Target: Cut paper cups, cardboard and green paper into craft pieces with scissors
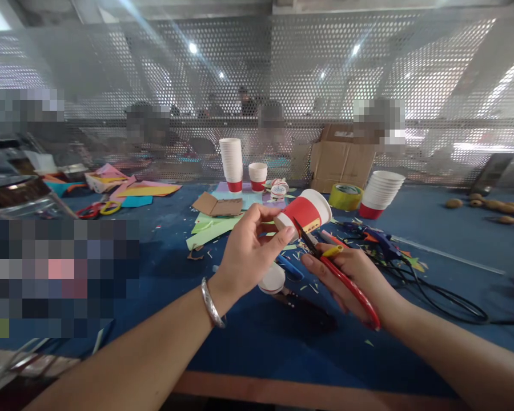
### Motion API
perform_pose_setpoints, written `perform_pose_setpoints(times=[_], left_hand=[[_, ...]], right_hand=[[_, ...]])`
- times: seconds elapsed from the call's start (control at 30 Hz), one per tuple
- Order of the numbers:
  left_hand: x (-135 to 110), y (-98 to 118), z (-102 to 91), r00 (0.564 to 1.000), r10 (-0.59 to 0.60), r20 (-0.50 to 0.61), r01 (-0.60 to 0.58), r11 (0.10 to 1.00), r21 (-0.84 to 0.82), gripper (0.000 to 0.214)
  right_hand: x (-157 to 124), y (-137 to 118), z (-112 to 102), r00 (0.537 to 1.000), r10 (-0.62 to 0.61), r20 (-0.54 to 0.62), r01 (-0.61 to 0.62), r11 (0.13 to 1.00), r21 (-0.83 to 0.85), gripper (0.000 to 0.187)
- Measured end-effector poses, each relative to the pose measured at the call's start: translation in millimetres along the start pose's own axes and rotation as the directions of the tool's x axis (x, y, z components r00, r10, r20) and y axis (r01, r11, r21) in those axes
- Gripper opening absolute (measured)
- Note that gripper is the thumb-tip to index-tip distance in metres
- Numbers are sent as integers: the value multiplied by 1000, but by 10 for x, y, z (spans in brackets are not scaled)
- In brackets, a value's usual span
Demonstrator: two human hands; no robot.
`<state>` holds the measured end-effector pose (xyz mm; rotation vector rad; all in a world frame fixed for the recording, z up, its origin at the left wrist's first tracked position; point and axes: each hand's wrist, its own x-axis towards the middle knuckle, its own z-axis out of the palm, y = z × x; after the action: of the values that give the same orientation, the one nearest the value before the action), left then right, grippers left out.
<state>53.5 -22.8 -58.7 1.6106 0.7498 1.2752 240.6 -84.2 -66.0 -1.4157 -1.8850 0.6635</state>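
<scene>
My left hand (257, 242) grips a red and white paper cup (305, 212) by its base end, tilted so the rim faces up and right. In my right hand (342, 274) are red-handled scissors (354, 294) with a small yellow part near the pivot. Their dark blade tip lies against the cup's side; whether it pierces the paper I cannot tell. Below my hands, a white round cup piece (272, 278) rests on the blue table, beside a blue pen-like stick (290, 266). Paper scraps lie around them.
A tall cup stack (231, 165) and a shorter one (257, 177) stand behind. To the right are yellow tape (345, 197), another cup stack (381, 194), a blue glue gun (379, 240) and its black cable. Coloured paper (145, 189) and scissors (98, 209) lie left.
</scene>
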Motion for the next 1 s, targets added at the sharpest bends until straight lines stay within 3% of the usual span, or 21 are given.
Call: perform_pose_setpoints(times=[0.13, 0.27, 0.43, 0.63, 0.87, 1.0], left_hand=[[1, 4, -11, 999, -13, 48, 12, 1000, 13, 30], [-2, 18, -32, 997, 56, 54, -57, 998, 27, 29], [3, 25, -89, 978, 201, 62, -210, 957, 199, 25], [31, 36, -151, 930, 357, 82, -358, 837, 415, 26], [95, -81, -104, 954, 300, 18, -280, 866, 414, 26], [202, -139, -144, 921, 390, -19, -318, 777, 543, 32]], right_hand=[[-3, 11, 8, 1000, 5, -30, -5, 1000, -1, 50], [-7, 11, 6, 999, -4, -50, 3, 1000, -11, 45], [-16, -8, -1, 999, 12, -29, -13, 999, -39, 49], [13, -9, -26, 1000, -12, -12, 12, 998, -66, 53], [112, 59, -100, 998, 52, -23, -55, 983, -176, 41], [138, 126, -118, 992, 122, 30, -109, 956, -273, 42]])
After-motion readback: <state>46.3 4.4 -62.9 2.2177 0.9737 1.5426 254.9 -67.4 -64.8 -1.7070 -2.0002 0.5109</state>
